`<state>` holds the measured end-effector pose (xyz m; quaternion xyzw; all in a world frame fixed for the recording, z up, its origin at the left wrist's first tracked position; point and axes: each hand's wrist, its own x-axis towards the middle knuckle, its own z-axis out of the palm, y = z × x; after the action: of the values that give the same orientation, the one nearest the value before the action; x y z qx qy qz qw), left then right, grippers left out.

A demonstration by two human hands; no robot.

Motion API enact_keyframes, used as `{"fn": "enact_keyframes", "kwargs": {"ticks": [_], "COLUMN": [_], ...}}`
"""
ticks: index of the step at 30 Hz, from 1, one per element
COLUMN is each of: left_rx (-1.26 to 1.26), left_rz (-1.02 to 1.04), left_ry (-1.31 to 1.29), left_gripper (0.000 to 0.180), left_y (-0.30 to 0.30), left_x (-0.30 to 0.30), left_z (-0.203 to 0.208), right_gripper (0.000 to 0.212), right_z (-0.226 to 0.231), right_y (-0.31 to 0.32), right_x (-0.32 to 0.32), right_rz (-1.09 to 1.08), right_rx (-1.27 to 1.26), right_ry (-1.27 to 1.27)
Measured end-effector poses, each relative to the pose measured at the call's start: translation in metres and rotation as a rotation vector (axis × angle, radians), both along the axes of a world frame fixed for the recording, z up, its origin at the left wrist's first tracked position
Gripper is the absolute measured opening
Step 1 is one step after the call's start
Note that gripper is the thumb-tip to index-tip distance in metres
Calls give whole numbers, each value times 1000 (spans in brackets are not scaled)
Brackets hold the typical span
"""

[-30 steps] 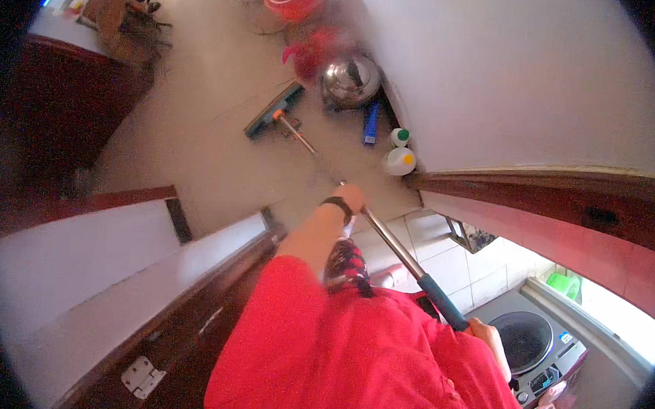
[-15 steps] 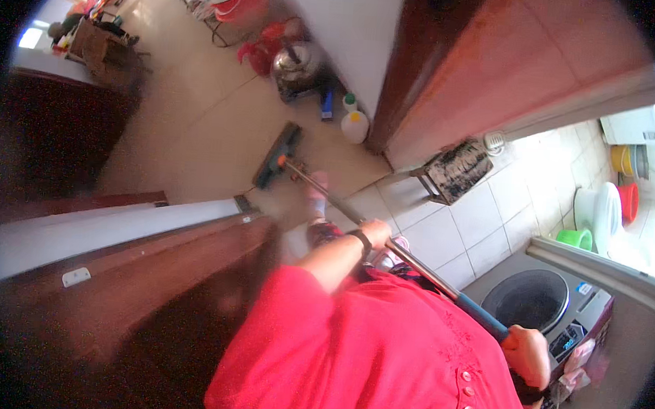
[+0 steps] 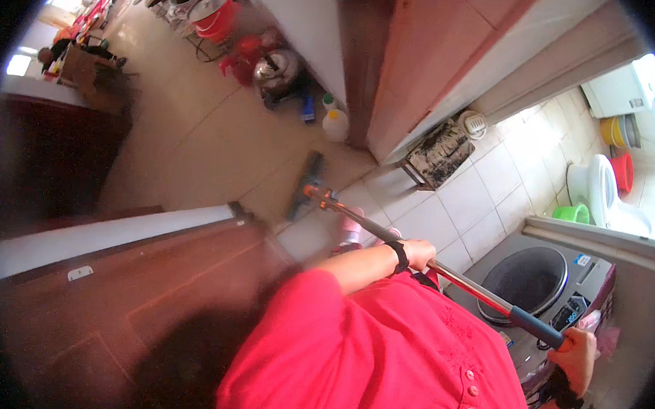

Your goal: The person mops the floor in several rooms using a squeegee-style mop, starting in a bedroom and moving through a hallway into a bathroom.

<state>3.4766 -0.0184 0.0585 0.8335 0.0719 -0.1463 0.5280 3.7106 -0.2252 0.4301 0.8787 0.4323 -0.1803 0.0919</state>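
A long-handled floor mop slants across in front of me. Its metal pole has a dark grey grip and an orange end. My left hand is wrapped round the middle of the pole, a black band on its wrist. At the top end, my right hand is closed round the end of the grip, beside the washing machine. The narrow dark mop head, with an orange joint, is down on the floor at the border of beige and white tiles, near my feet. The head looks slightly blurred.
A grey washing machine stands close on the right. Ahead are a black-stained stool-like stand, a white jug, a metal kettle and a red bucket. A brown door lies left; a toilet shows far right.
The mop head has moved right and closer to my feet across the tiles. Both hands have shifted right with the pole, still gripping it. My view has turned slightly.
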Motion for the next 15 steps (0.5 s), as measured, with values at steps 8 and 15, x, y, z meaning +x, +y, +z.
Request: {"fn": "enact_keyframes", "kwargs": {"ticks": [8,15], "left_rx": [258,656], "left_rz": [281,695], "left_ry": [354,570], "left_gripper": [12,17], "left_y": [101,187], "left_x": [-125,-319], "left_z": [-35,-130], "right_gripper": [24,16], "right_z": [-108,-190], "right_y": [95,228], "right_x": [-67,-195], "right_rz": [80,645], "right_rx": [-97,-167], "right_ry": [303,676]}}
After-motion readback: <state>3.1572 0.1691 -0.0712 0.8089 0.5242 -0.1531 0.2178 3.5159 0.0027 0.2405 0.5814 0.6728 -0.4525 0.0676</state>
